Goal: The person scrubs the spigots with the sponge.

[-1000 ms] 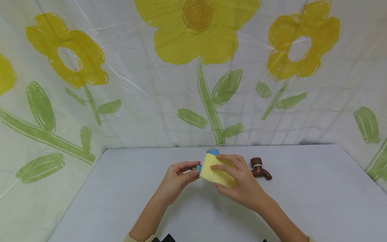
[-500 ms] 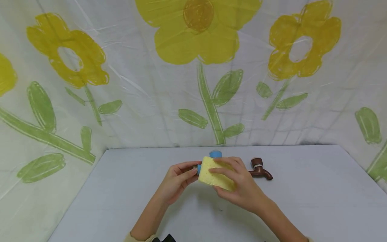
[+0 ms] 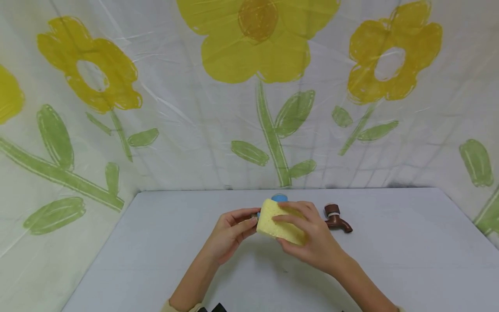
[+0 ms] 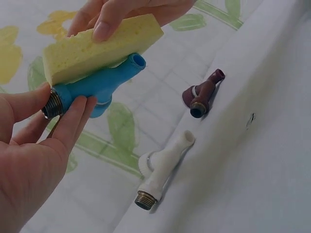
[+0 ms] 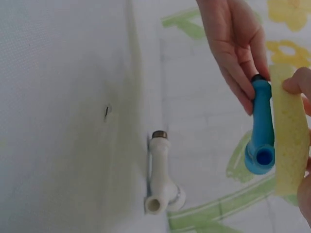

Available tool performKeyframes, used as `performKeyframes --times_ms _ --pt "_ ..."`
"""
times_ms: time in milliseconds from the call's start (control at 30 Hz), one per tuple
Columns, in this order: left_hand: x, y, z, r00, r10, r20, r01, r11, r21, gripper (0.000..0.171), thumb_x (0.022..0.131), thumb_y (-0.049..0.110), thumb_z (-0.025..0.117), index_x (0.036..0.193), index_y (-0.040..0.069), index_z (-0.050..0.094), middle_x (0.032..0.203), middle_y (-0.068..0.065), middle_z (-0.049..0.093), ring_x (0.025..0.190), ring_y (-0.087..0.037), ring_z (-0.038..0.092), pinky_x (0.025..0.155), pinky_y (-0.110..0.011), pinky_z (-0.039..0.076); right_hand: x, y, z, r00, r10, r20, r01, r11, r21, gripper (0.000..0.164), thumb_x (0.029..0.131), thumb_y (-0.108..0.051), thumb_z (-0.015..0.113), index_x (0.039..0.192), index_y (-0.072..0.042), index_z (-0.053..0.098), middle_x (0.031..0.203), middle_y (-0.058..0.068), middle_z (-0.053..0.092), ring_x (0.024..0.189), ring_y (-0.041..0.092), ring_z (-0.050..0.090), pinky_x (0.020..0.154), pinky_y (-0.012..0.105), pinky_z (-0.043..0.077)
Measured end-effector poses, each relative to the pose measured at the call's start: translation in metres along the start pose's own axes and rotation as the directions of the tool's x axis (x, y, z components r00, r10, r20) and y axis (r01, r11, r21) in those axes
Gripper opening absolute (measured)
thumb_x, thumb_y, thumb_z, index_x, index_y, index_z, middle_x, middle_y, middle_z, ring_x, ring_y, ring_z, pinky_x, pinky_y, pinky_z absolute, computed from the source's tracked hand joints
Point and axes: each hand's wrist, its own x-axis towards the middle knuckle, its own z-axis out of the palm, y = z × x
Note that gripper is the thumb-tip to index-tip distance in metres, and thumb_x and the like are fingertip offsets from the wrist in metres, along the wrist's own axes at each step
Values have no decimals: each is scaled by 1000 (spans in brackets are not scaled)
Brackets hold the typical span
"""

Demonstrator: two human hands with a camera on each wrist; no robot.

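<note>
My left hand (image 3: pixel 230 236) pinches a blue faucet (image 4: pixel 90 87) by its threaded metal end, between thumb and fingers. A yellow sponge (image 3: pixel 274 221) is in my right hand (image 3: pixel 312 238), gripped with the thumb below and the fingers spread over it. In the left wrist view the sponge lies flat along the faucet's side, touching it. Both are held up above the table. From the head, the sponge hides most of the faucet; only its blue knob (image 3: pixel 280 198) and a bit near the left fingertips show.
On the table (image 3: pixel 156 251) behind my hands lie a brown faucet (image 3: pixel 335 218), to the right, and a white faucet (image 4: pixel 163 167), hidden from the head view. A flower-printed curtain (image 3: pixel 187 143) stands along the table's back edge.
The sponge shifts slightly against the blue faucet, down and then back up a little. Both hands keep their holds and stay nearly in place.
</note>
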Motion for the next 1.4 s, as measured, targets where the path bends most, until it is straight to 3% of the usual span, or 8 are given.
performKeyframes --times_ms 333,433,567,767,933,1067,1167,1400 --pt "-1 3 2 1000 -4 -19 3 998 -68 48 101 -6 55 145 -24 43 120 1 74 113 -10 71 103 -26 56 2 -2 -1 998 41 -46 -39 998 52 50 74 -3 90 119 -18 76 138 8 65 127 28 55 107 21 46" --pt "-1 1 5 998 -9 -68 3 996 -84 37 98 -10 57 135 -15 60 114 2 76 109 -10 71 101 -24 56 3 -3 -2 995 59 -75 -53 996 78 55 71 2 90 120 -17 75 135 10 66 125 27 57 105 18 47" --pt "0 -5 11 988 -17 -151 -2 993 -120 32 98 -14 58 105 9 80 104 3 77 100 -9 73 95 -22 59 3 -5 -2 990 123 -73 -113 986 123 54 72 3 90 120 -17 74 134 9 66 127 25 59 105 16 47" --pt "-1 -8 16 982 -2 -191 -17 995 -102 42 98 -12 61 86 23 80 92 6 73 87 -9 72 85 -23 62 1 -5 0 986 158 -50 -149 977 154 51 76 1 90 121 -17 73 135 8 67 129 22 62 101 17 50" --pt "-1 -10 17 974 -5 -226 4 1000 -5 33 93 -11 66 90 20 79 91 8 74 87 -8 69 85 -23 60 0 -6 3 987 159 -36 -150 974 171 52 77 2 90 122 -18 73 136 8 67 132 23 61 101 17 52" --pt "2 -12 19 960 45 -275 -9 991 132 16 89 -8 71 102 -3 78 93 8 76 99 -10 68 89 -26 55 0 -7 3 986 162 -23 -156 973 168 51 78 0 90 123 -18 73 137 8 66 133 25 61 99 20 55" --pt "3 -11 20 957 84 -278 -28 979 203 25 91 -5 73 113 -15 71 99 4 77 106 -12 68 94 -28 55 1 -7 1 986 166 -33 -160 976 151 50 78 -1 91 122 -17 73 136 7 67 130 25 63 95 21 57" --pt "1 -3 18 965 192 -177 -108 910 399 24 96 -1 73 119 -8 72 115 -18 76 105 -11 71 95 -25 58 3 -2 -4 987 149 -62 -143 985 91 54 74 2 91 122 -18 74 134 8 68 125 29 64 98 16 52"
